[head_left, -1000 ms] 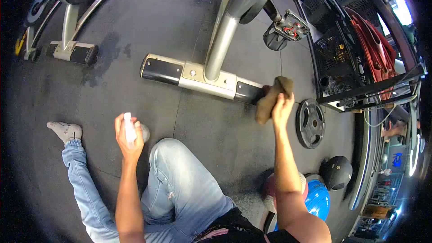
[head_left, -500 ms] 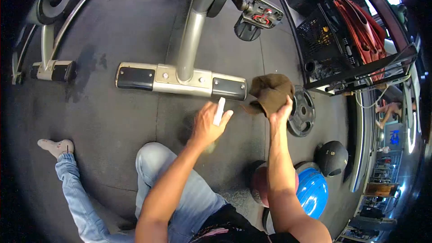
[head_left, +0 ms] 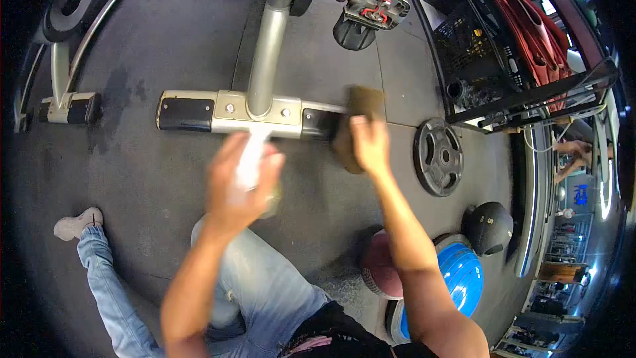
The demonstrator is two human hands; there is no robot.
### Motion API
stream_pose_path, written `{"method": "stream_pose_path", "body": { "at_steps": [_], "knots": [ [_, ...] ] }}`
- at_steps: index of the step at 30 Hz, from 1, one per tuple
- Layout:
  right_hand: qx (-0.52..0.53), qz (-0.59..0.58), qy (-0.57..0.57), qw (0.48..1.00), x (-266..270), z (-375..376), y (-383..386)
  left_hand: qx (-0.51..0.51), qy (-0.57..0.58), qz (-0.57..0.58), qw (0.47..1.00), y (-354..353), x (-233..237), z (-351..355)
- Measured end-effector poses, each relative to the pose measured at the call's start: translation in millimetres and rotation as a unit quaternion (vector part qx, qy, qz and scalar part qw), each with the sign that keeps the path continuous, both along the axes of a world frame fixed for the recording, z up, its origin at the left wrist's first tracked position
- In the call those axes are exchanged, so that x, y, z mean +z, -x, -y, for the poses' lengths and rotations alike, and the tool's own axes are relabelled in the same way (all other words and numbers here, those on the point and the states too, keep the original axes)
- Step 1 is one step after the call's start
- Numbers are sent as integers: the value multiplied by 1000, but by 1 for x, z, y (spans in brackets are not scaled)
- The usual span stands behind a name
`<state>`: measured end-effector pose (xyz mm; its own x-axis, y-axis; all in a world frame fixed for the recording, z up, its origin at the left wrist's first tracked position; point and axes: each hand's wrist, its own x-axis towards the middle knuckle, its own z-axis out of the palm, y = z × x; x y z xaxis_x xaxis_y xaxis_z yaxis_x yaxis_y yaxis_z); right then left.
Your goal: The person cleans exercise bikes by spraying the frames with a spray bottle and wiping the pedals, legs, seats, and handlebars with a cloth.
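Note:
My left hand (head_left: 240, 185), smeared by motion, is wrapped round a spray bottle with a white top (head_left: 252, 159). Part of its pale yellowish body shows below the fingers. It is in front of the exercise bike's silver base bar (head_left: 187, 114), near the middle. In my right hand (head_left: 371, 146) is a brown cloth (head_left: 364, 98), also blurred, which overlaps the black right end cap of that bar. The silver upright post (head_left: 267, 59) rises from the bar, with a pedal (head_left: 376, 10) to its upper right.
A black weight plate (head_left: 429, 159) lies right of the cloth. Closer in are a black medicine ball (head_left: 487, 227), a blue balance dome (head_left: 460, 275) and a dark red ball (head_left: 382, 268). A rack (head_left: 530, 109) with red mats (head_left: 530, 40) stands at right. Another machine's foot (head_left: 69, 108) is at left.
Both hands have moved left, the left one with the bottle and the right one with the cloth, which now overlaps the bar's end. The view has shifted slightly.

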<state>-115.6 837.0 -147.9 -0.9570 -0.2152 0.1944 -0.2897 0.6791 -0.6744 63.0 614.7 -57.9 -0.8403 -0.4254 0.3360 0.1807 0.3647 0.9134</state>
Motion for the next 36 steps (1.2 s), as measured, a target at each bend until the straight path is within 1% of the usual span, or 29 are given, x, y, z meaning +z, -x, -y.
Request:
{"method": "stream_pose_path", "body": {
  "at_steps": [1,2,3,4,5,6,7,8,9,10,11,13,14,15,16,17,19,21,23,24,25,27,28,29,31,32,33,35,36],
  "knots": [
    [107,-33,17,994,-32,26,0,38,38,13,998,-18,19,18],
    [185,-171,-258,933,-54,47,-2,72,54,58,994,-39,39,33],
    [142,-177,-254,940,-52,68,-6,79,132,46,987,-61,50,53],
    [116,-130,-252,952,-52,83,4,85,188,54,977,-86,58,71],
    [88,-78,-252,961,-51,97,18,112,217,121,962,-126,54,89],
    [84,19,-283,955,-36,108,28,113,273,189,936,-157,63,102],
    [75,111,-309,941,-21,118,44,136,268,172,938,-184,59,107],
    [73,144,-309,937,-29,124,64,153,268,184,933,-208,57,111],
    [71,174,-305,934,-38,128,76,193,236,181,935,-236,45,113],
    [62,190,-308,930,-28,130,71,203,219,196,934,-255,43,110],
    [61,190,-309,930,-29,124,60,249,215,201,923,-281,33,108],
    [92,-1,-240,966,-34,103,29,293,186,184,920,-330,7,104],
    [104,-95,-232,962,-48,90,11,302,177,181,919,-335,3,101],
    [117,-185,-223,950,-60,75,-10,284,130,172,934,-337,5,97],
    [140,-172,-255,941,-61,60,-32,264,82,163,947,-341,2,94],
    [161,-160,-287,931,-58,50,-45,269,72,163,946,-343,-7,91],
    [178,-155,-293,926,-60,56,-40,324,41,127,936,-341,-28,86],
    [125,-150,-278,941,-57,86,-23,324,31,134,936,-346,-45,92],
    [124,-152,-217,956,-56,117,10,283,62,184,939,-353,-52,101],
    [112,-24,-278,954,-34,134,23,329,24,206,921,-352,-60,99],
    [96,55,-282,953,-37,140,43,323,25,211,922,-353,-65,100],
    [105,99,-291,946,-40,146,72,355,21,214,910,-358,-76,107],
    [76,83,-283,952,-44,142,72,375,20,212,902,-364,-83,108],
    [51,66,-275,958,-41,140,67,379,23,209,901,-366,-79,109],
    [49,17,-239,970,-21,123,31,371,37,207,904,-364,-74,106],
    [43,-78,-219,972,-42,103,22,365,1,189,911,-363,-71,105],
    [37,-168,-194,966,-65,82,15,379,-1,188,906,-353,-68,101],
    [195,-170,-146,955,-49,44,3,385,-14,190,903,-342,-54,92],
    [231,-116,-132,957,-45,33,18,347,-21,176,921,-353,-57,93]
  ]
}}
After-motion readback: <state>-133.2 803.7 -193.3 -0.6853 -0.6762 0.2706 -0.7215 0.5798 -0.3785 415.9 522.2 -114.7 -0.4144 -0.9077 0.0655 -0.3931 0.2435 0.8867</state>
